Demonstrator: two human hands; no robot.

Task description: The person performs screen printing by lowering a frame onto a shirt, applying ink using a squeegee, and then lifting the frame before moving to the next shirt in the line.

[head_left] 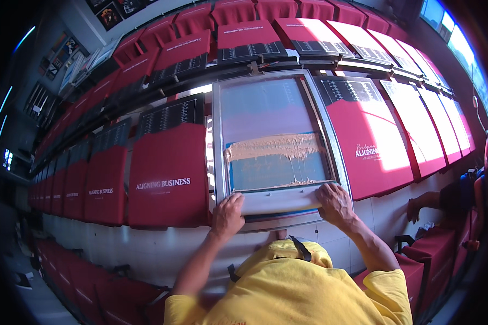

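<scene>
A wide squeegee (281, 201) with a pale handle lies across the near end of a screen-printing frame (218, 130). My left hand (229, 215) is closed around its left end, and my right hand (336, 203) grips the right end. Just beyond the blade, thick peach-coloured ink (274, 145) forms a ridged band on the mesh, with drips running toward me and a thin line beside the squeegee. The far part of the mesh (263, 100) is translucent. Beneath the frame, the fabric is mostly hidden.
Red fabric pieces with black patterned ends lie on boards left (168, 157) and right (358, 130); many bear white print. A dark rail (190, 80) runs behind the frame. More red pieces (92, 281) line the row behind me. Another person's hand (413, 210) hangs at right.
</scene>
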